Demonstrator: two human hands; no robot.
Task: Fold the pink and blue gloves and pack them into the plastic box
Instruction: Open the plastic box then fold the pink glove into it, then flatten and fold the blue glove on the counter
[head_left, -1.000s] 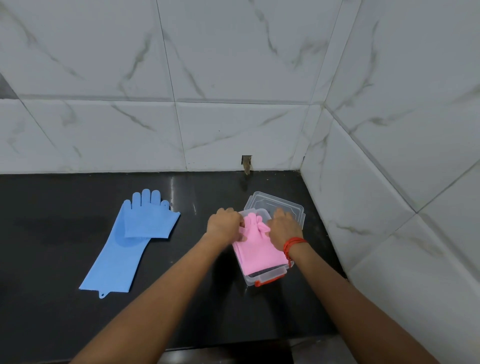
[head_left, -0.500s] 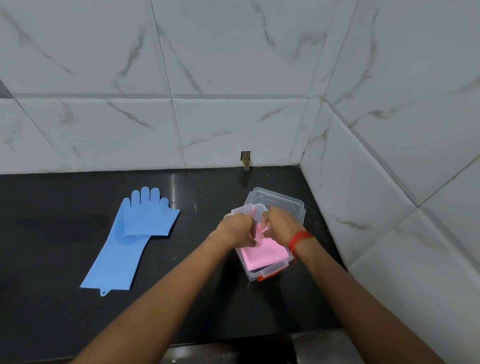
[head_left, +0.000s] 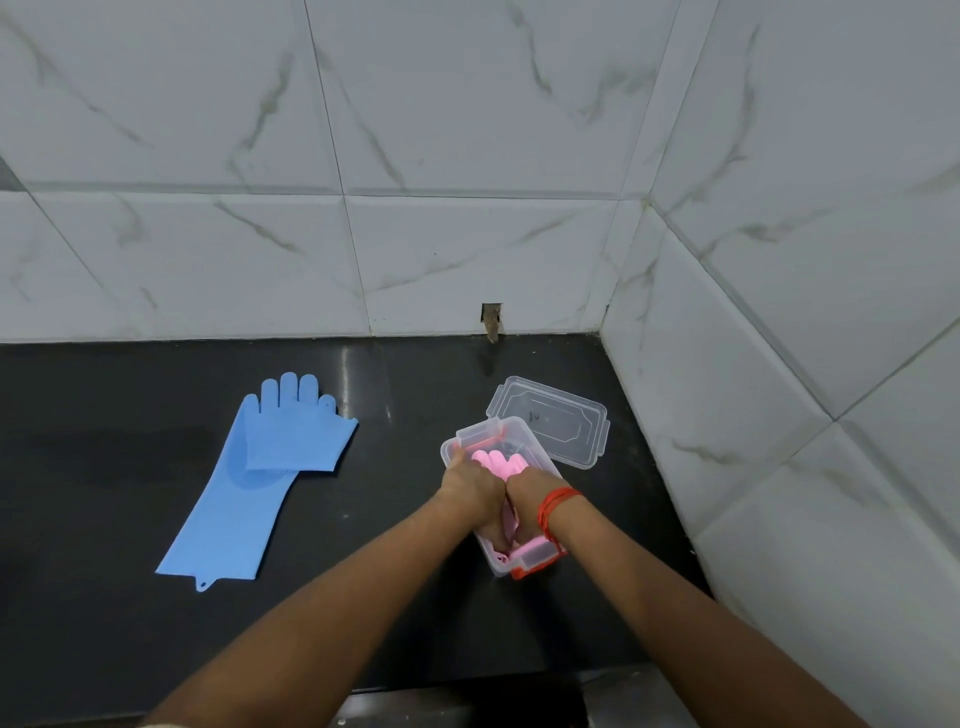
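Left hand (head_left: 470, 486) and right hand (head_left: 527, 496) curl fingers onto pink rubber glove (head_left: 498, 462) in clear plastic box (head_left: 525, 434); blue rubber glove (head_left: 249, 488) lies leftward, nearer left hand, long axis near-to-far.

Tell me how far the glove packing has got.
Done: the pink gloves are in the plastic box. In hand: the left hand and right hand push them down inside it. Left: the blue gloves lie on the counter, unpacked; the lid lies off, behind the box.
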